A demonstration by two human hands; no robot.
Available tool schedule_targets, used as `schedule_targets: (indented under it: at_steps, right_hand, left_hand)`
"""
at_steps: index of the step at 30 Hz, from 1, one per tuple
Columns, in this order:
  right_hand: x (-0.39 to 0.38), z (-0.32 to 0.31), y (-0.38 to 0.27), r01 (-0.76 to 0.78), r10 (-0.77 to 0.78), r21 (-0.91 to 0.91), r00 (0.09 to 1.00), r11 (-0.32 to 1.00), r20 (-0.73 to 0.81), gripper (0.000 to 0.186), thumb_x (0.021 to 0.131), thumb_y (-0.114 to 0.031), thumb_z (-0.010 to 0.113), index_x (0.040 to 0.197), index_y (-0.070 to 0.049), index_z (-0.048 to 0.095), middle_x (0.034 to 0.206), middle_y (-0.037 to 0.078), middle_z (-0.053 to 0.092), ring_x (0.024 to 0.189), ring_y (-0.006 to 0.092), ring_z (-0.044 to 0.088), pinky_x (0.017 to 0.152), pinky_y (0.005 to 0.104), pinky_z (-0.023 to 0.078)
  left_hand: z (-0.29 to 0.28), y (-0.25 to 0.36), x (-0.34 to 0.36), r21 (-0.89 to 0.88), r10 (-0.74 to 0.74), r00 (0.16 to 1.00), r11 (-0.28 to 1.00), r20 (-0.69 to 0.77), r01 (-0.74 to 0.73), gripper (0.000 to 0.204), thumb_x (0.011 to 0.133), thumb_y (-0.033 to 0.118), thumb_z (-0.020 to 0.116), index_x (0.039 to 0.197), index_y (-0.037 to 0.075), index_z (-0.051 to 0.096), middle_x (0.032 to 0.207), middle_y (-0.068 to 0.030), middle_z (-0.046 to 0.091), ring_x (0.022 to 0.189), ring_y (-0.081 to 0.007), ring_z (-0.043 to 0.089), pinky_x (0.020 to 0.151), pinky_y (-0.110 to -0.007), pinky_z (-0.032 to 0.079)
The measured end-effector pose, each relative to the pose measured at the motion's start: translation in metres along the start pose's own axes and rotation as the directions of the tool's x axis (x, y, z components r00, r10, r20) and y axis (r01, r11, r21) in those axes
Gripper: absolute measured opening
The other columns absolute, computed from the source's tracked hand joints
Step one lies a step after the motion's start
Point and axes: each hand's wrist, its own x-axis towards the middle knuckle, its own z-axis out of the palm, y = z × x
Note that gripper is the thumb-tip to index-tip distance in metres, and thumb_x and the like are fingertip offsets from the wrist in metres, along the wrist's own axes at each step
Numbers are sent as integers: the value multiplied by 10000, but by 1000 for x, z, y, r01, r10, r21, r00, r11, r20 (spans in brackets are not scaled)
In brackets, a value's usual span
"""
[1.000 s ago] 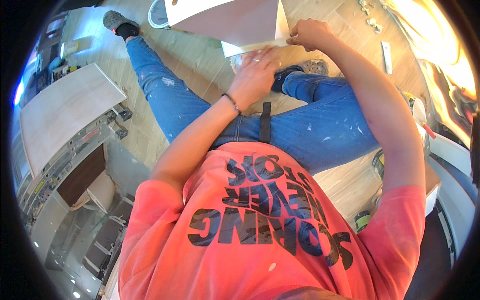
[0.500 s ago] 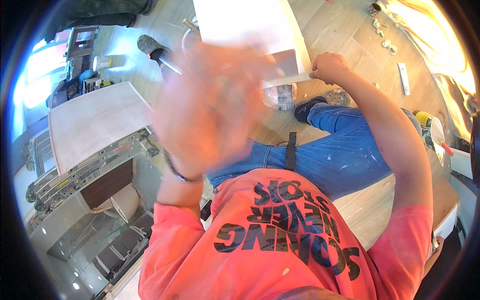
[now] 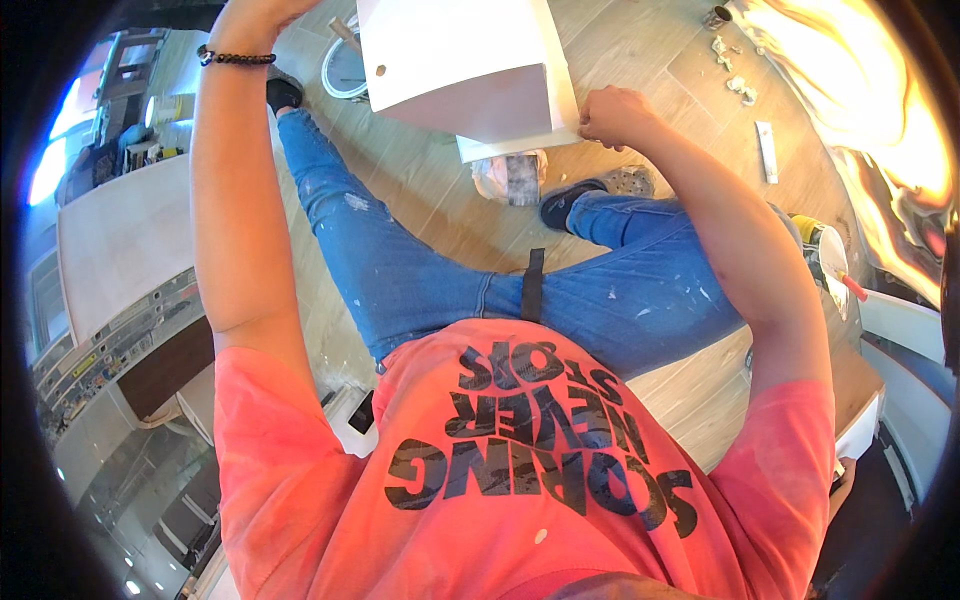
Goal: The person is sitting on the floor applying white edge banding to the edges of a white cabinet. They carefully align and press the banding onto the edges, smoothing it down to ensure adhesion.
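In front of me a large white box-like board piece (image 3: 460, 45) stands brightly lit, with a shaded greyish side facing me and a small round hole near its left edge. A pale ledge runs along its near bottom side. My right hand (image 3: 618, 117) is closed on its right near corner. My left hand (image 3: 265, 15), a dark bead bracelet on its wrist, reaches up past the board's left side. The top edge of the picture cuts off most of its fingers, so its grip is hidden.
Behind the board's left side stands a round bucket (image 3: 346, 70) with a wooden handle. A wrapped bundle (image 3: 510, 178) sits beneath the ledge. A white panel (image 3: 125, 250) lies at the left. At the right are a white strip (image 3: 766, 152), crumpled scraps (image 3: 740, 90) and a tub (image 3: 828, 255).
My left hand has swung from in front of my chest up and left to the top edge. The board shows more of its shaded side. My right hand keeps its hold; the view has shifted.
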Motion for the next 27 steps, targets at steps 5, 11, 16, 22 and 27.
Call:
schedule_targets:
  at_steps: [5,11,16,22,27]
  right_hand:
    - [-2,-6,-6,30,-30,-10,999,1000,-14,201,869,-242,619,787,-115,751,615,22,703,536,141,702,618,310,574]
    - [-6,-6,-4,23,-22,81,1000,996,-20,176,848,-230,649,802,-107,766,661,26,720,550,157,714,627,316,580]
    - [-7,-7,-3,1,2,113,1000,994,-26,172,840,-251,674,813,-112,771,673,20,722,570,168,728,642,320,582]
    - [-11,-9,0,17,-13,143,999,990,-31,118,798,-177,666,784,-101,755,711,36,738,615,173,749,664,333,595]
    - [-6,-3,5,42,-36,151,998,988,-44,109,796,-193,687,788,-110,757,716,41,738,612,176,746,656,330,589]
  left_hand:
    - [-19,20,-18,-90,-116,992,990,-58,111,248,882,58,706,1113,-34,691,923,-76,677,850,-142,618,790,-288,494]
    - [10,105,-130,-850,-11,999,526,-44,-32,192,957,126,716,1090,1,659,956,-73,662,877,-184,660,785,-309,524]
    - [173,114,-198,-715,-294,735,193,611,672,197,1006,112,657,1132,-33,614,851,-77,704,705,-111,658,620,-261,513]
    - [279,85,-203,-563,-607,686,428,402,707,232,998,162,670,1084,-49,627,911,-126,738,709,-189,752,595,-297,585]
    - [314,77,-195,-500,-598,787,640,152,583,228,947,192,712,985,-31,683,794,-180,736,656,-249,732,630,-377,561]
